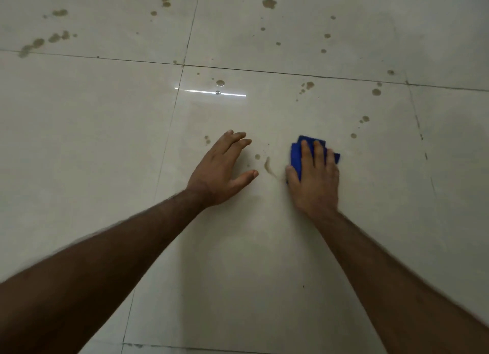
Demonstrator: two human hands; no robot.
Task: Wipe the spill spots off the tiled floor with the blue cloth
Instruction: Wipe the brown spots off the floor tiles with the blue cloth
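While the left hand (pixel 221 168) rests flat and spread on the tiled floor (pixel 238 261), the right hand (pixel 315 174) presses the blue cloth (pixel 297 155) down with straight fingers, beside a brown smear (pixel 268 166); spill spots (pixel 307 86) dot tiles beyond.

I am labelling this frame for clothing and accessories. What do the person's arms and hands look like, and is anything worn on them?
Both forearms are bare to the frame edge: no sleeves in view. The left hand and right hand wear no gloves, and no rings, watch or bracelet show. Fine hair is visible on the forearms.
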